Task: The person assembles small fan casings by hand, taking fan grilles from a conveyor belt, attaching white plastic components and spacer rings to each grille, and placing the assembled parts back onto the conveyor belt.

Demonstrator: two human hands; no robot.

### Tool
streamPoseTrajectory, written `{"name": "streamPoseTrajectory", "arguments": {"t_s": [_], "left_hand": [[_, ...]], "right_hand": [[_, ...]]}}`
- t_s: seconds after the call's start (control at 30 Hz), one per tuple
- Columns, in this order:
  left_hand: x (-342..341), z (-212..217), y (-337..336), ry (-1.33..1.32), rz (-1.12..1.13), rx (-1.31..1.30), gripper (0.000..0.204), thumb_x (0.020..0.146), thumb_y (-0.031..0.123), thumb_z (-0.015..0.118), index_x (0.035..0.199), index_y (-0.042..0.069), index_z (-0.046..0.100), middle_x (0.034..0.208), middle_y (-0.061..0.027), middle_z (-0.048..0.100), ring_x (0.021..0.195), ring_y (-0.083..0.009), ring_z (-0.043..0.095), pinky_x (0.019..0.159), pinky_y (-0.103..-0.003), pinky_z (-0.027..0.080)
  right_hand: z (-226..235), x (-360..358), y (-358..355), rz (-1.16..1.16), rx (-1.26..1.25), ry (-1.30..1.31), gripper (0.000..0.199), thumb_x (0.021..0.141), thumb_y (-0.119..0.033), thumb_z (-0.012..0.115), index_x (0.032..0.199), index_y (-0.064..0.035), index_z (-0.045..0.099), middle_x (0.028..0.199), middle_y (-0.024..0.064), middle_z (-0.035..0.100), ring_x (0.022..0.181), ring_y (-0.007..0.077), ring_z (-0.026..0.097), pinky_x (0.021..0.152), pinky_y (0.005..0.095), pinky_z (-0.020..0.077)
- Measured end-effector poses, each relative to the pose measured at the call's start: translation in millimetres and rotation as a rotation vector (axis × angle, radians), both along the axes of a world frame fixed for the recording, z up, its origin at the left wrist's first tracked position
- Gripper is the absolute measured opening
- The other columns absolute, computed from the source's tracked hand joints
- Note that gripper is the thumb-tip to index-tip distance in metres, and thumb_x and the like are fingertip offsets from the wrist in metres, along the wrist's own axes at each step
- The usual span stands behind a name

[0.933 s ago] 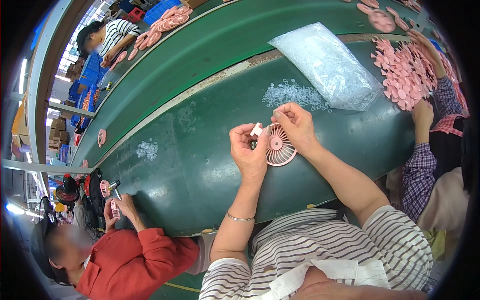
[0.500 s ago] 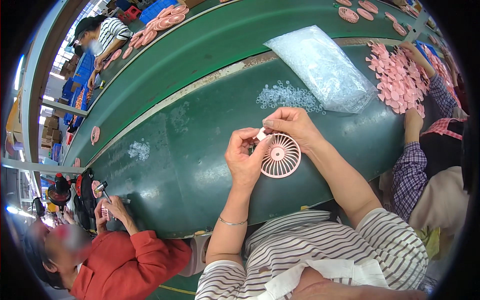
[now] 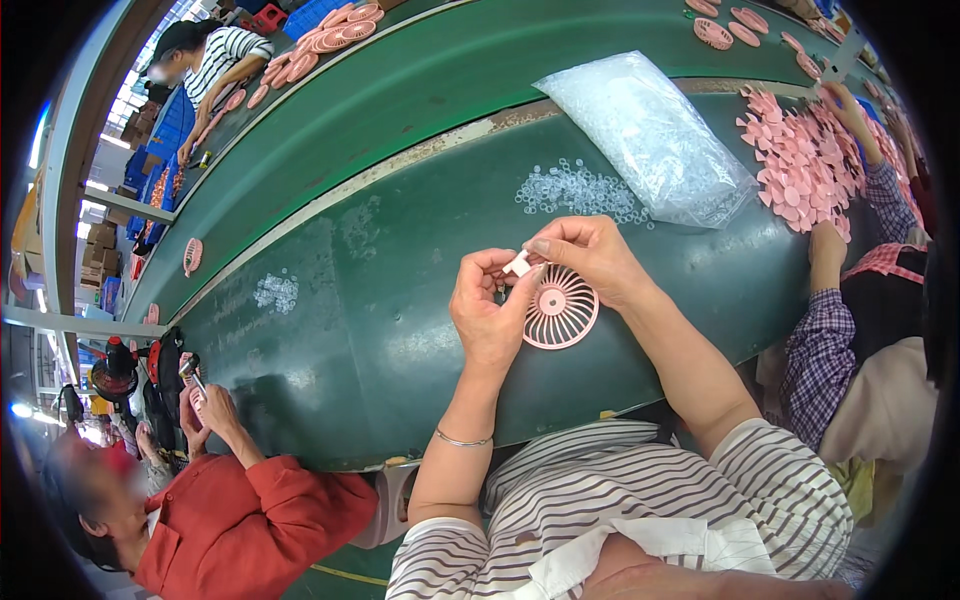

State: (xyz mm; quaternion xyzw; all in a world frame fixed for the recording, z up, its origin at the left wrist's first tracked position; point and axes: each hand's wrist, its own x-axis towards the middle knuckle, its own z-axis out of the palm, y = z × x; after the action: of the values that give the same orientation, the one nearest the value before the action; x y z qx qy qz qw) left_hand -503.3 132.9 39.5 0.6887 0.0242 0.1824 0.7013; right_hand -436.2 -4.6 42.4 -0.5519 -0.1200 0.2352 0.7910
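Note:
Above the green table, both my hands meet at a small pale block-like piece (image 3: 518,265). My left hand (image 3: 484,308) is closed, thumb and fingers pinching around that piece. My right hand (image 3: 590,258) is closed too, its thumb and fingertips pressed at the piece from the other side. A round pink fan grille (image 3: 551,301) with curved spokes hangs just below the fingers. It seems joined to the pale piece, but the fingers hide the joint. Beyond my hands lies a spread of small clear rings (image 3: 575,192).
A clear plastic bag (image 3: 650,140) full of small clear parts lies behind the rings. Pink fan blades (image 3: 795,165) are heaped at right, by a co-worker's hands. A smaller ring pile (image 3: 276,292) lies at left, near a red-sleeved co-worker (image 3: 240,520). A green conveyor (image 3: 400,90) runs behind.
My hands stay almost in place; the pale piece shows a little more between my fingers. The red-sleeved co-worker's hands and tool have shifted slightly left and up.

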Motion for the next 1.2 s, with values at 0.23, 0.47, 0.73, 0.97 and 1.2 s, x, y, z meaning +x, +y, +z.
{"name": "streamPoseTrajectory", "arguments": {"t_s": [0.23, 0.47, 0.73, 0.97, 1.2], "left_hand": [[4, -9, 7, -0.060, 0.202, 0.217, 0.032, 0.071, -0.003, 0.070, 0.100, -0.002, 0.055, 0.090, -0.0073, 0.058, 0.077, -0.0119, 0.060, 0.066, -0.023, 0.051], [5, -7, 9, -0.057, 0.144, 0.199, 0.041, 0.070, 0.001, 0.072, 0.109, 0.004, 0.060, 0.084, -0.0052, 0.056, 0.074, -0.0124, 0.059, 0.066, -0.024, 0.050], [1, -2, 6, -0.078, 0.088, 0.155, 0.026, 0.074, -0.003, 0.068, 0.100, -0.002, 0.063, 0.085, -0.0040, 0.057, 0.076, -0.0109, 0.057, 0.070, -0.022, 0.047], [40, 33, 15, 0.121, 0.111, -0.186, 0.025, 0.082, 0.008, 0.064, 0.103, -0.004, 0.059, 0.090, -0.0097, 0.064, 0.077, -0.0130, 0.060, 0.070, -0.025, 0.050], [142, 54, -107, 0.156, -0.359, -0.368, 0.042, 0.088, 0.019, 0.057, 0.123, -0.002, 0.045, 0.099, -0.0084, 0.061, 0.084, -0.0154, 0.059, 0.076, -0.027, 0.047]], "right_hand": [[14, -19, 14, -0.284, -0.438, -1.149, 0.017, 0.075, -0.008, 0.060, 0.090, 0.0012, 0.062, 0.085, 0.0116, 0.059, 0.077, 0.0277, 0.056, 0.071, 0.0358, 0.0418], [-3, -8, 12, -0.167, -0.049, -0.369, 0.032, 0.092, -0.021, 0.047, 0.103, 0.0065, 0.060, 0.085, 0.0127, 0.064, 0.074, 0.0157, 0.060, 0.068, 0.0274, 0.0491], [-14, 6, 1, -0.166, -0.049, 0.206, 0.034, 0.094, -0.024, 0.042, 0.097, 0.0058, 0.058, 0.077, 0.0109, 0.061, 0.064, 0.0137, 0.059, 0.058, 0.0238, 0.0497], [-13, 5, 4, -0.027, -0.373, 0.003, 0.019, 0.087, -0.007, 0.043, 0.088, 0.0049, 0.058, 0.071, 0.0128, 0.061, 0.048, 0.0164, 0.059, 0.036, 0.0278, 0.0464], [-64, 22, 14, -0.051, -0.352, -0.421, 0.014, 0.084, -0.008, 0.056, 0.096, -0.0004, 0.056, 0.094, 0.0113, 0.058, 0.087, 0.0166, 0.058, 0.075, 0.0313, 0.0482]]}}
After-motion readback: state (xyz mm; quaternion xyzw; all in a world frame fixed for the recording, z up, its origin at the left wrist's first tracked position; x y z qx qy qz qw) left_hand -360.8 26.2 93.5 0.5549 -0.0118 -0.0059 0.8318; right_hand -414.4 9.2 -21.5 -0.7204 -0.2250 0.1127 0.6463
